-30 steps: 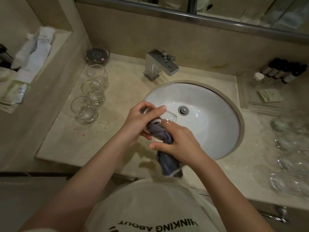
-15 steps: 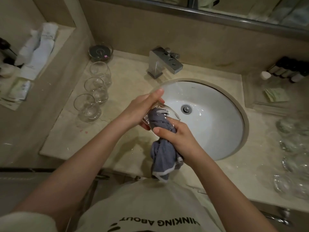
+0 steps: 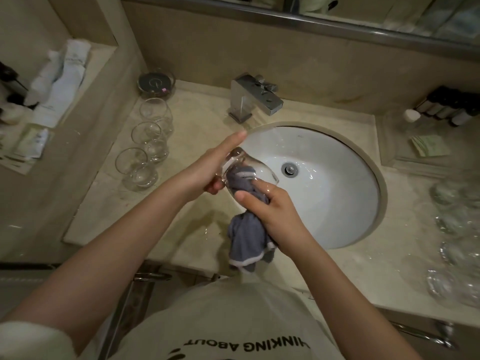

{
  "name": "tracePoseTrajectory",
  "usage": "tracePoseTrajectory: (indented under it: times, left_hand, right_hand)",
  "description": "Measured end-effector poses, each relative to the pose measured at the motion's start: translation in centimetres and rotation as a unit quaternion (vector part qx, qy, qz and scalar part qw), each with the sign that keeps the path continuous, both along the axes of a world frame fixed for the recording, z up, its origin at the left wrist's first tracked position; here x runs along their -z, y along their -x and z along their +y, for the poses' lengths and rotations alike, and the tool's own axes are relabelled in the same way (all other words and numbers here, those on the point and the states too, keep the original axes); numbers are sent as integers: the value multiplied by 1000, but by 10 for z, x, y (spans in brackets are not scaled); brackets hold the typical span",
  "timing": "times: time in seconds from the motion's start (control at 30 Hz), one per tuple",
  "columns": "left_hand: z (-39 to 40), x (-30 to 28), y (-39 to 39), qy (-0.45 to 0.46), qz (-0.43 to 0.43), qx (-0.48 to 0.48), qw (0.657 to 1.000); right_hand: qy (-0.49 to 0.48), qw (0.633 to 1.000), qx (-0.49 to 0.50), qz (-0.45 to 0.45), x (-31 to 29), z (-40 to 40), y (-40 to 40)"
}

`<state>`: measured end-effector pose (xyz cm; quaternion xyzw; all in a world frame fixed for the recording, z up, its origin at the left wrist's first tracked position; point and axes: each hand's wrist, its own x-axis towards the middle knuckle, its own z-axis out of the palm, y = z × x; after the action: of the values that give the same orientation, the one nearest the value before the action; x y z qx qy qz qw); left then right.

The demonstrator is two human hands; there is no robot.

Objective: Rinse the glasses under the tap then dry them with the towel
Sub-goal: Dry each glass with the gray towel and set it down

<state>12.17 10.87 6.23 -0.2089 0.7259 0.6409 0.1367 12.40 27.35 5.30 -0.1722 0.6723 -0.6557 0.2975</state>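
A clear glass (image 3: 255, 168) lies tilted on its side over the left rim of the white sink (image 3: 345, 193). My left hand (image 3: 207, 170) holds it by the base, one finger stretched straight along the top. My right hand (image 3: 270, 211) grips a grey-blue towel (image 3: 244, 237). One end of the towel is stuffed into the glass and the rest hangs down over the counter edge. The chrome tap (image 3: 253, 98) stands behind the sink and no water runs from it. Three clear glasses (image 3: 152, 141) stand in a row on the counter to the left.
Several more clear glasses (image 3: 457, 229) crowd the counter at the right. A round dark dish (image 3: 155, 83) sits at the back left. Small dark bottles (image 3: 452, 106) and a paper packet (image 3: 430, 145) lie at the back right. A side ledge at left holds white packets (image 3: 59, 81).
The glass has been turned in my left hand, whose finger now stretches out straight. The towel has gone deeper into the glass. Both hands sit slightly higher over the sink rim.
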Motion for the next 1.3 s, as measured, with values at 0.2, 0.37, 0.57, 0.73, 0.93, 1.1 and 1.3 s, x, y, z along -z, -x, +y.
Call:
tracePoseTrajectory:
  times: [0.2,0.37,0.57,0.73,0.93,1.1,1.3]
  left_hand:
    - [3,0,-1,33,189,-28,981]
    - [-1,-9,2,27,140,7,990]
    - [8,-5,6,17,56,-30,998]
    - [-9,2,2,-169,122,42,977]
    - [-7,-11,7,-5,-30,50,998]
    - [-1,-5,2,-93,80,7,992]
    - [-18,-2,-6,-153,54,51,985]
  right_hand:
    - [171,941,-12,-291,-13,0,2]
    - [171,948,20,-267,-8,-4,2]
    - [101,984,25,-147,-3,-9,1]
    - [237,895,32,-376,5,-7,-2]
    - [90,984,44,-146,4,-11,-2]
    - [240,892,33,-381,6,-11,-2]
    - [198,947,6,-253,-2,-11,-3]
